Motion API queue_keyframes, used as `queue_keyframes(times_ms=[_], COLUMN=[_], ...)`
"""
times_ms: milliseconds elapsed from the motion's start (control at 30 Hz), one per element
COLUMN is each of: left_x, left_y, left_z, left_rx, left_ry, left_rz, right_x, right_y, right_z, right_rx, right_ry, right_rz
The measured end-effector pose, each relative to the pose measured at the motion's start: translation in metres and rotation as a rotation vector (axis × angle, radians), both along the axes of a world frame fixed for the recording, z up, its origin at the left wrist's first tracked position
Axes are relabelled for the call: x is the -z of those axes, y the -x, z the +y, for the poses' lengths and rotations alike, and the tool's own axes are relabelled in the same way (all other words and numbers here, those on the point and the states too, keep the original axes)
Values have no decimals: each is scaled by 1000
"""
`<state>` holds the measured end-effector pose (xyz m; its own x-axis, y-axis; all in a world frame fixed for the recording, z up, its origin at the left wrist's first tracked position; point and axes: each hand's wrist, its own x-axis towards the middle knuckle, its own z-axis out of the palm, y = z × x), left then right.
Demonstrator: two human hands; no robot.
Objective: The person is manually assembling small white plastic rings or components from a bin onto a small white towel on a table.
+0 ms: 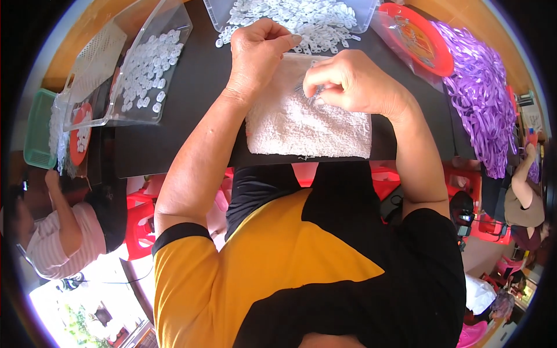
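My left hand [260,55] is closed in a pinch at the far left corner of a folded white towel [307,133]. Whatever its fingertips hold is too small to make out. Over the towel's right half, my right hand [357,84] is curled, thumb against forefinger. A few thin, dark, wire-like pieces [300,91] lie on the towel beside those fingertips; what the fingers grip is hidden. Just beyond both hands, small whitish plastic pieces [316,37] spill out of a clear bin [371,14] onto the black table.
A tilted clear box [174,61] at the left holds more plastic pieces. Right of the bin, a red-orange plate [438,58] carries small metal parts. Purple ribbons [478,98] are heaped at the right. A green basket [39,130] stands far left. Other people sit at both sides.
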<state>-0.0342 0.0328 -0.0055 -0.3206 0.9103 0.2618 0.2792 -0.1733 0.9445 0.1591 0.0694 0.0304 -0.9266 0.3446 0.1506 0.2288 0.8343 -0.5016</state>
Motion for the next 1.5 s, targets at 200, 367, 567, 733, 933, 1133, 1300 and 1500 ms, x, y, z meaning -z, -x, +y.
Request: queue_keyframes(times_ms=[200,367,567,733,933,1133,1300,1500], left_x=[1,2,-6,-20,-22,-20,-18,-19], left_y=[-1,-2,-3,-15,-13,-8,-5,-8], left_z=[1,1,-3,-14,-14,-11,-9,-9], left_rx=[13,22,106,238,365,438,505,432], left_ry=[12,-6,32,128,191,239,338,316], left_rz=[26,34,-42,-123,-279,-379,-529,-631], right_x=[13,15,4,10,13,13,14,19], right_y=[5,8,-4,-3,1,6,4,6], right_z=[-4,-6,13,22,20,18,15,20], right_rx=[-40,-33,151,220,207,189,175,191], right_ry=[-137,-164,32,238,296,415,406,427], right_rz=[33,-20,246,530,544,622,577,621])
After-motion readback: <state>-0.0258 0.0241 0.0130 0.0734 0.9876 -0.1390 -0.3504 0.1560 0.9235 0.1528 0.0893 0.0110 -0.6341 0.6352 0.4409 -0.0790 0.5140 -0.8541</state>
